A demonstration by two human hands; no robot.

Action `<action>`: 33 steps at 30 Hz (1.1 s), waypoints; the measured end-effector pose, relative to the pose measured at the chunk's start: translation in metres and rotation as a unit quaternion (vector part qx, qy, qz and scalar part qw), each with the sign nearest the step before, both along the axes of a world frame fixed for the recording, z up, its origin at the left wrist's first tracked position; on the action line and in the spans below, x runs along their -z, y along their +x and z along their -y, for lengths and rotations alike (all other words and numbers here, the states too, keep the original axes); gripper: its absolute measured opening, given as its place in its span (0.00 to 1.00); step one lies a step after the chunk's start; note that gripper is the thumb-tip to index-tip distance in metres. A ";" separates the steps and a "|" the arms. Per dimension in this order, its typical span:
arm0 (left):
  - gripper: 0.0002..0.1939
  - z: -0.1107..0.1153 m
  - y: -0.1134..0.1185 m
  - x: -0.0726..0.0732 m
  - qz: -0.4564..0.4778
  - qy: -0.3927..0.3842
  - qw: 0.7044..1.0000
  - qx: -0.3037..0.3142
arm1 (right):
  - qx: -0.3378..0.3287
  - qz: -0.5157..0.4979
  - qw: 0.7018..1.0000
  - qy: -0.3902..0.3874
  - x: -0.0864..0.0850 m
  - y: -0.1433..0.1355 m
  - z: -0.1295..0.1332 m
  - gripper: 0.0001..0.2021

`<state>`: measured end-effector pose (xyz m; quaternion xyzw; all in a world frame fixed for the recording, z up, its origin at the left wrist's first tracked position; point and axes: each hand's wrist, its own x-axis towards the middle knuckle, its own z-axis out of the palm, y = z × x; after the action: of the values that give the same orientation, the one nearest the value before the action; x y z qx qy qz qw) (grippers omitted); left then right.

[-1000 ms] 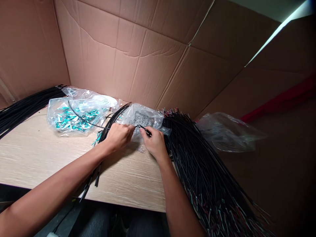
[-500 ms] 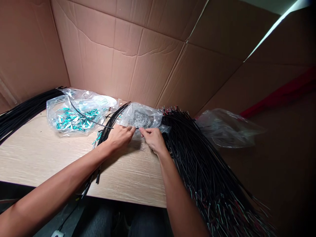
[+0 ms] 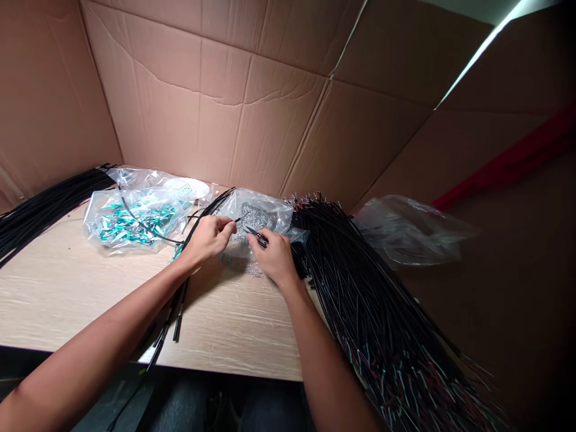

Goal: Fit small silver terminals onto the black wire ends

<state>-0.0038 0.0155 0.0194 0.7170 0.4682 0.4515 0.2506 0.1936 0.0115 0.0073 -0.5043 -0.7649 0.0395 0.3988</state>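
My left hand pinches a black cable near its end. The cable's tip pokes out to the right of the fingers, with a thin strand showing, and its length trails left over a clear bag. Close by on the right, my right hand is closed on small black snips, their pointed tips toward the cable end but apart from it. Behind both hands lies a clear plastic bag full of tiny silvery pieces. Several black cables run beneath my left forearm.
Another clear bag holds teal and white scraps. Black cables lie at the far left. A large cable bundle with coloured wire ends covers the right side, beside a crumpled bag. Cardboard walls enclose the wooden table.
My hands have drawn apart, the left moving up and to the left with the cable end. The snips in my right hand now show plainly.
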 end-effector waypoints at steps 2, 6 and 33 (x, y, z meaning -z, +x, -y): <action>0.18 -0.001 0.000 -0.003 0.044 -0.037 0.998 0.011 | -0.010 -0.020 1.000 0.005 0.002 -0.005 0.001 0.14; 0.17 -0.003 0.000 -0.007 0.091 -0.082 0.992 0.031 | -0.010 -0.059 0.998 0.019 0.004 -0.015 0.002 0.17; 0.16 -0.002 0.009 0.013 -0.039 -0.015 0.999 0.021 | -0.009 -0.186 0.976 -0.116 0.006 -0.008 -0.009 0.24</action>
<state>0.0050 0.0173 0.0069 0.7399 0.4692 0.4110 0.2520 0.1860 0.0203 0.0014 -0.5239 -0.6721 0.2246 0.4726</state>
